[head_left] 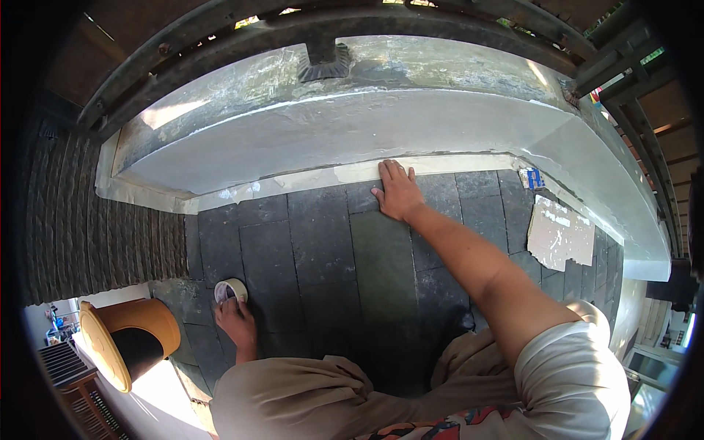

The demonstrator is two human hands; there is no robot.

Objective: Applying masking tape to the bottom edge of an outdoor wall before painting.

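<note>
My right hand (400, 192) reaches forward to the foot of the low grey wall (352, 132). Its palm is down and its fingers are spread, the tips pressing on a pale strip of masking tape (359, 171) that runs along the floor's edge beside the wall. At the lower left, a roll of masking tape (240, 286) is gripped by my left hand (236, 321), fingers curled at its near rim. Whether the roll rests on the floor I cannot tell.
Dark stone tiles (319, 249) cover the floor. A paint-spattered board (560, 233) and a small blue-and-white packet (532, 178) lie at the right. An orange-yellow round container (158, 328) is at the lower left, near a ribbed stone wall (110, 242). Metal railing (411, 23) tops the low wall.
</note>
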